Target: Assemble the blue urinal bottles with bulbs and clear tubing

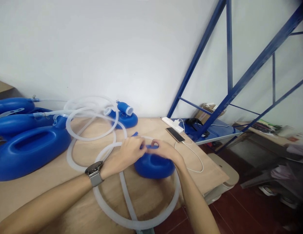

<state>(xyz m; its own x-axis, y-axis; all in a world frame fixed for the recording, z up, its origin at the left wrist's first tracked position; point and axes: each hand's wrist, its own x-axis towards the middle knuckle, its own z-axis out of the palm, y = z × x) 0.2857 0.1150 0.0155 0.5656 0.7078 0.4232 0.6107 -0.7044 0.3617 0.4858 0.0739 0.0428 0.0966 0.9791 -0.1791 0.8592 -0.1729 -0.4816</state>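
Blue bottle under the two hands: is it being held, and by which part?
The blue bottle appears held at its top by the right hand. The left hand is at the top too, but its exact grip is hidden.

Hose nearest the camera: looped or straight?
Looped: the hose curves broadly on the near side of the bottle, and more hose rings overlap farther left.

Blue bottle – smooth, prob. plast.
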